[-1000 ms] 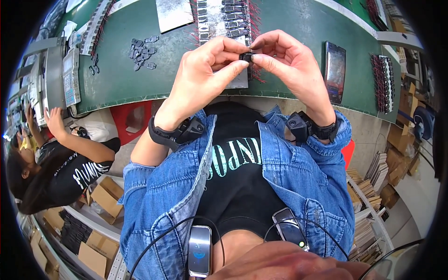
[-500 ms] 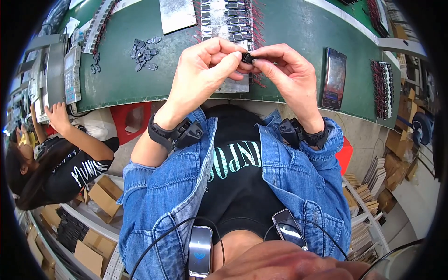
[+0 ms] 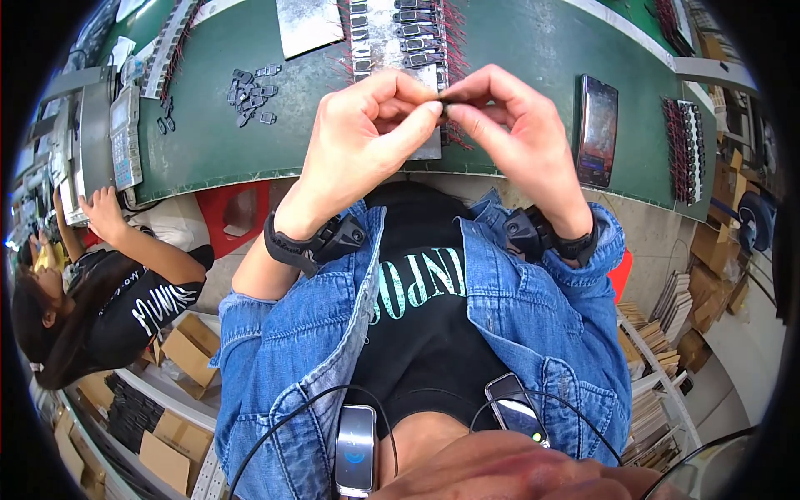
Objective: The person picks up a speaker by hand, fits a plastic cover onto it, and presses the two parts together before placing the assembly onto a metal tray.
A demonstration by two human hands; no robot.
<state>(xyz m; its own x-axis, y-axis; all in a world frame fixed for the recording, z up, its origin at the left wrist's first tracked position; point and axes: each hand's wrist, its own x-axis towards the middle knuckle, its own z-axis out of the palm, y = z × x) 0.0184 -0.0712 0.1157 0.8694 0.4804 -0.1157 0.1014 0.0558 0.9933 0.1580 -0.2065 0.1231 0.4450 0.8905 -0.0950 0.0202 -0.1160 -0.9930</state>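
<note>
Over the bench's near edge, my left hand point(image 3: 362, 125) and my right hand point(image 3: 523, 129) meet fingertip to fingertip. Between them is a small black plastic part point(image 3: 445, 109), pinched from both sides and mostly covered by my thumbs and fingers. Just beyond my hands lies a pale metal strip point(image 3: 386, 37) bearing rows of small black frame-like pieces point(image 3: 419, 46), with thin red wires point(image 3: 454, 42) sticking out along its side. To the left, similar loose black pieces point(image 3: 248, 96) lie in a pile on the green bench top point(image 3: 200, 142).
A pale flat plate point(image 3: 308, 27) lies beyond the pile. On the right are a dark phone point(image 3: 597, 133) and another red-wired strip point(image 3: 685, 154). A keypad device point(image 3: 125, 137) stands at the left, where a co-worker point(image 3: 125, 292) sits. Cardboard boxes point(image 3: 179, 442) fill low shelves.
My fingers have closed further over the black part, which showed more before. My right hand has shifted slightly, and the whole view has moved a little.
</note>
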